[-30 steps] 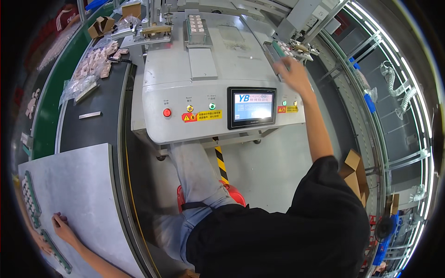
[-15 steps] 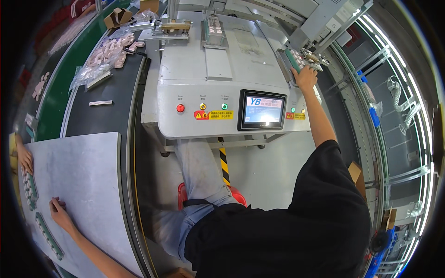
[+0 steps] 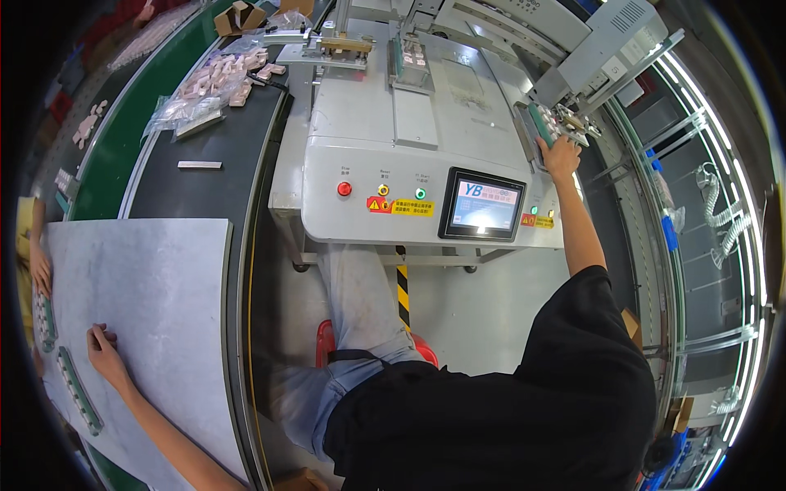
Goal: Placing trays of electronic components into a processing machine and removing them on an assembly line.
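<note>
At the right side of the machine, my right hand (image 3: 562, 157) is on the near end of a green holder strip (image 3: 539, 123). Its fingers bend around that end, partly hiding the strip and the pale pieces in its row. My left hand (image 3: 104, 352) lies on a grey board (image 3: 172, 286) with its fingers curled in, and nothing shows in them. Just left of it, apart from the fingers, is another green holder strip (image 3: 78, 393) with a row of pale parts. A further green strip (image 3: 44, 321) lies beyond, close to a co-worker's hand (image 3: 39, 270).
The white machine (image 3: 360, 155) carries a touchscreen (image 3: 483, 204), a red button (image 3: 344, 189) and a middle holder (image 3: 412, 64). A dark conveyor (image 3: 188, 184) bears bagged pale pieces (image 3: 219, 82) and a small bar (image 3: 200, 165). A red stool (image 3: 325, 342) is under me.
The whole view has shifted slightly. My right hand stays at the strip on the machine, and my left hand keeps its curled pose on the board.
</note>
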Tool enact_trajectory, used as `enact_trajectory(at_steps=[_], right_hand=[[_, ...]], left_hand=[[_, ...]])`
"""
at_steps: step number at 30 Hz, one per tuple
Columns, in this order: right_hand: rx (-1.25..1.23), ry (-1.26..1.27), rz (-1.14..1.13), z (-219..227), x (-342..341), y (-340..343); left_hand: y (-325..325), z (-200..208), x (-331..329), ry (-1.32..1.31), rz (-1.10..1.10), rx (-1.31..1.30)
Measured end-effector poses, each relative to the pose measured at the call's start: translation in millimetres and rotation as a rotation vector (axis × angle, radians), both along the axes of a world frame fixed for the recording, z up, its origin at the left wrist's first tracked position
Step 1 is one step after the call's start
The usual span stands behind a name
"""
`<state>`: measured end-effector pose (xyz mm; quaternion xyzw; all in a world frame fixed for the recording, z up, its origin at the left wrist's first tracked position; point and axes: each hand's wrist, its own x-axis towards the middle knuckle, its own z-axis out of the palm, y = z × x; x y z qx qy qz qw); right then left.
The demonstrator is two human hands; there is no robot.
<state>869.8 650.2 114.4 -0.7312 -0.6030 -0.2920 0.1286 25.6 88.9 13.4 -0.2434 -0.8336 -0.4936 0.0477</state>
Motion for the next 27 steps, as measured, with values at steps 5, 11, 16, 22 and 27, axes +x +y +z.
enact_trajectory(at_steps=[5,11,16,22,27], right_hand=[[-0.005,-0.020,-0.007,-0.7,-4.1,-1.0],[0.039,-0.057,-0.044,0.5,-12.1,-9.1],[-0.047,0.048,-0.036,-7.2,-22.9,-20.8],[-0.579,1.530,0.234,37.8,65.5,3.9],[-0.766,1.704,0.421,45.8,-43.3,-34.5]], left_hand=[[-2.2,-3.6,-6.3,-0.001,0.002,0.009],[7.2,0.6,2.3,-0.016,0.006,0.019],[-5.5,0.3,-0.2,0.006,0.035,-0.022],[23.5,-0.6,13.6,0.034,0.041,0.054],[0.7,26.7,33.4,0.035,0.106,0.032]])
